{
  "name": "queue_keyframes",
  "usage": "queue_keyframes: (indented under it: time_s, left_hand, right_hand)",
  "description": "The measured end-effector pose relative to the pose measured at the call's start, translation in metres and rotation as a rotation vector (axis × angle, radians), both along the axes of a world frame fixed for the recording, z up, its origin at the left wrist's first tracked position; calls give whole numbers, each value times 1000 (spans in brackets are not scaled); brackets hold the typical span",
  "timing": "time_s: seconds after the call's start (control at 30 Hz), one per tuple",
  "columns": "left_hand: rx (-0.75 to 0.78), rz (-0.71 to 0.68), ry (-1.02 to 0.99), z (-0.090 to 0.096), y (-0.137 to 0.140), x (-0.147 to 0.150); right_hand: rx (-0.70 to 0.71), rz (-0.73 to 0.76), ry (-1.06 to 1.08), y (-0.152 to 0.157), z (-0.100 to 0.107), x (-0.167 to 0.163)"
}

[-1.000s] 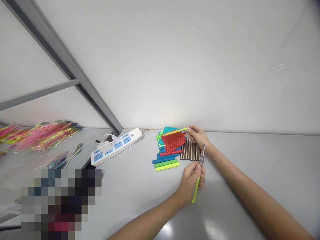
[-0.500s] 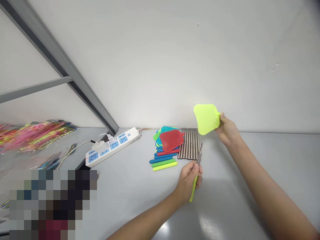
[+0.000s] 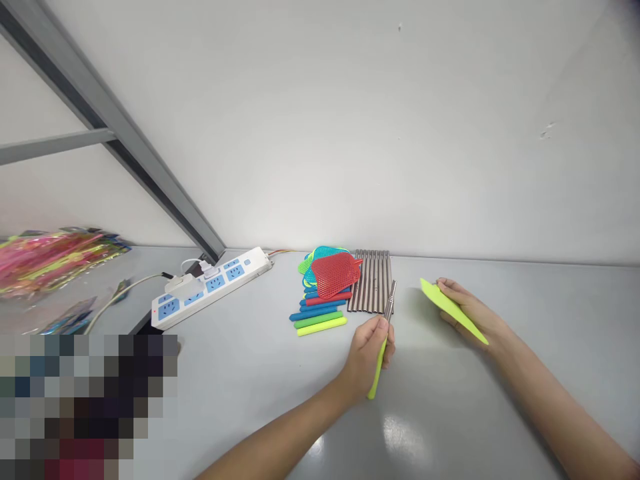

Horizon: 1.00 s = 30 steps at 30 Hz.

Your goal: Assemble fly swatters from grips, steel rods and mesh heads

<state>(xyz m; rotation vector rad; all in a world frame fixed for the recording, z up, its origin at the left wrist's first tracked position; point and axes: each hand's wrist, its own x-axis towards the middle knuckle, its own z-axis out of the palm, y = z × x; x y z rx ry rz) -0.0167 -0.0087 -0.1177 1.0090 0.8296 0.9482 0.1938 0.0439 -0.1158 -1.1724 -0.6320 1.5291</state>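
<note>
Yellow paddle (image 3: 453, 309) (tilted) in right hand (image 3: 471, 309)

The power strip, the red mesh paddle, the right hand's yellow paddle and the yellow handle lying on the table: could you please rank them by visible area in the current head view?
1. Power strip
2. Red mesh paddle
3. Yellow paddle in the right hand, seen nearly edge-on
4. Yellow handle on the table

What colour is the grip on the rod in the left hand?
Bright yellow-green; the grip shows best in the head view, jutting from the left hand.
</note>
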Motion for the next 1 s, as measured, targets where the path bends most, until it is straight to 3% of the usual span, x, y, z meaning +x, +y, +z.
queue_keyframes:
  time_s: [0.1, 0.3, 0.8, 1.0]
  left_hand:
    - [12, -11, 6, 0, 0, -1]
    - [16, -21, 40, 3, 2, -1]
    - [-18, -19, 44, 1, 4, 0]
    - [-24, -15, 54, 2, 5, 0]
  right_hand:
    - [-41, 54, 117, -8, -2, -1]
    - [35, -42, 302, -3, -11, 0]
    - [272, -105, 191, -11, -12, -12]
    - [197, -105, 162, -8, -8, -15]
